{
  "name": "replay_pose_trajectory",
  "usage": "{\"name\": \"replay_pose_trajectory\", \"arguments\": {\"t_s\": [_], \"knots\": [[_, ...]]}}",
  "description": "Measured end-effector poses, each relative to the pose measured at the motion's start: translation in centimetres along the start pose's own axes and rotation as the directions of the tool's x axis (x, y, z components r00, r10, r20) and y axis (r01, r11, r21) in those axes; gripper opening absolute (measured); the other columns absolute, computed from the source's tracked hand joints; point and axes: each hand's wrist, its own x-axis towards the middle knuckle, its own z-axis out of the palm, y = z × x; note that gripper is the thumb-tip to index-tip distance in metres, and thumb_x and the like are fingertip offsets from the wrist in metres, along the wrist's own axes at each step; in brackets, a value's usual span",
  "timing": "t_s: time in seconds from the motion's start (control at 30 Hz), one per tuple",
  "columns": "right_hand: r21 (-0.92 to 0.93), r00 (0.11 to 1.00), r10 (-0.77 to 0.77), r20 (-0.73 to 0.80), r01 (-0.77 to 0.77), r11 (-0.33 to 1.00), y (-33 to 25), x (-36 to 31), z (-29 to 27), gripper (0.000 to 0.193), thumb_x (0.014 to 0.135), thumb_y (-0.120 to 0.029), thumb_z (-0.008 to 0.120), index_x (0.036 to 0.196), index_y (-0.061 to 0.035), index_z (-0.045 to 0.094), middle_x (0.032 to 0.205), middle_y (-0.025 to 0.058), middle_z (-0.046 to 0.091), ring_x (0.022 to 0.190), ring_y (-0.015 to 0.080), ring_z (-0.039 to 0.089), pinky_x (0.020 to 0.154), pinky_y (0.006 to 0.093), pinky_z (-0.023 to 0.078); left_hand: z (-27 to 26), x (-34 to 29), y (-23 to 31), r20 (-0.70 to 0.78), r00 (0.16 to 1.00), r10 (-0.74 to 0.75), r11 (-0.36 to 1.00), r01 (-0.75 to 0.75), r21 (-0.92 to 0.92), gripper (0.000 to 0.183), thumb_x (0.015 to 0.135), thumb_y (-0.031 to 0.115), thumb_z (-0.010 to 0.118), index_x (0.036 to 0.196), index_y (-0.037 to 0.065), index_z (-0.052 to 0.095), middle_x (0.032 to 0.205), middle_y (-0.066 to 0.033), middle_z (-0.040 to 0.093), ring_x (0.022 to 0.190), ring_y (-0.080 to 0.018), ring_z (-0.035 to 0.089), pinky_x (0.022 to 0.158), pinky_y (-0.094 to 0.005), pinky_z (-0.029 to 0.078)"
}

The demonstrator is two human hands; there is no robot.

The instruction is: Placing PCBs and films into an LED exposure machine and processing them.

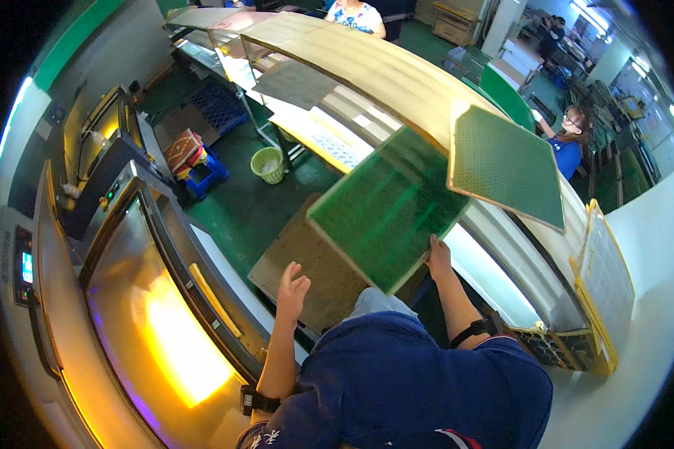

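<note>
A large, flat green mesh screen in a thin pale frame (389, 209) is tilted in front of me. My right hand (439, 258) grips its near right edge, thumb up along the frame. To the left of the screen, my left hand (292, 294) is raised with its fingers apart and nothing in it. That hand is nearest the machine with a glowing yellow surface (180, 340). A second, paler green framed screen (505, 165) rests on the long bench just past my right hand.
The long bench with a cream top shelf (367, 56) curves along the right. A lit panel (494, 273) lies beneath it. On the floor are a green wastebasket (268, 165), a blue stool (202, 173) and brown board (307, 262). Co-workers (568, 146) stand beyond the bench.
</note>
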Motion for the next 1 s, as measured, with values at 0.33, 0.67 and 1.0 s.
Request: {"name": "replay_pose_trajectory", "arguments": {"t_s": [0.33,0.67,1.0], "knots": [[-0.536,0.651,0.114,0.750,0.498,0.682,-15.3,-2.3,-2.0,0.041,0.095,-0.039,0.057,0.085,0.0000,0.067,0.080,0.0082,0.070,0.066,0.0178,0.067,0.056,0.0322,0.051,5.4,0.4,-2.4,0.038,0.975,-0.220,0.972,0.216,0.095,0.060,0.091,0.019,0.061,0.144,0.002,0.040,0.139,-0.0098,0.053,0.099,-0.0123,0.058,0.080,-0.0248,0.046],[0.500,0.848,-0.349,0.399,0.118,0.858,-18.2,-3.2,9.9,0.030,0.102,-0.026,0.049,0.120,-0.0033,0.058,0.110,0.0071,0.065,0.094,0.0195,0.066,0.081,0.0327,0.052,5.1,-4.2,-4.4,-0.119,0.981,-0.152,0.977,0.167,0.133,0.059,0.091,0.018,0.063,0.144,0.001,0.040,0.138,-0.0111,0.054,0.113,-0.0187,0.060,0.096,-0.0321,0.046],[0.040,0.263,-0.019,0.965,-0.077,0.996,-6.3,-23.6,26.2,0.032,0.098,-0.015,0.055,0.126,-0.0016,0.051,0.113,0.0136,0.065,0.094,0.0239,0.066,0.078,0.0384,0.053,-8.4,-17.5,-3.1,-0.825,0.441,0.353,0.899,0.085,0.430,0.064,0.091,0.021,0.063,0.146,0.004,0.036,0.150,-0.0157,0.037,0.137,-0.0314,0.037,0.110,-0.0470,0.031]]}}
